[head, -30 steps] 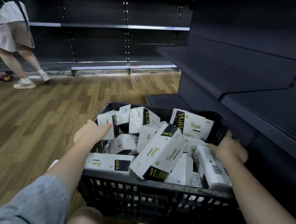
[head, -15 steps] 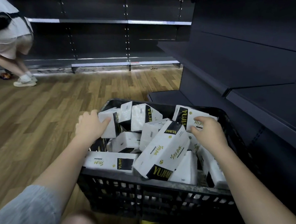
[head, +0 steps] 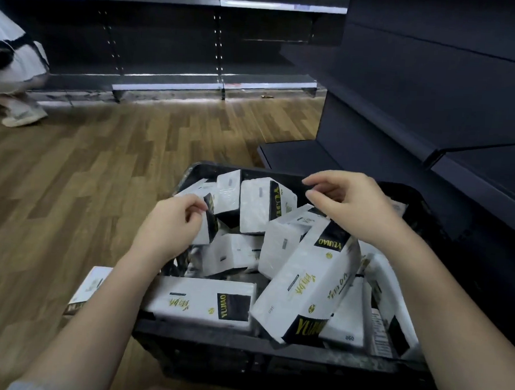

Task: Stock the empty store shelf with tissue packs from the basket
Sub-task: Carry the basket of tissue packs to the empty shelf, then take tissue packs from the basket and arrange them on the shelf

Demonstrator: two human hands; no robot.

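A black plastic basket (head: 241,343) stands on the floor in front of me, filled with several white tissue packs with black and gold labels. The largest pack (head: 308,282) lies tilted across the middle. My left hand (head: 170,222) is at the basket's left side, fingers curled round the edge of a small tissue pack (head: 211,222). My right hand (head: 349,203) hovers over the far packs with thumb and fingers apart, holding nothing. The dark empty shelf (head: 479,154) runs along the right, just beyond the basket.
One tissue pack (head: 89,287) lies on the wooden floor left of the basket. A low shelf base (head: 297,158) sits behind the basket. More dark shelving (head: 212,83) lines the back wall. Another person (head: 14,59) stands far left.
My right hand left the basket's right rim and came over the far middle packs. My left hand slid onto the small left pack and curled round it. The view moved closer.
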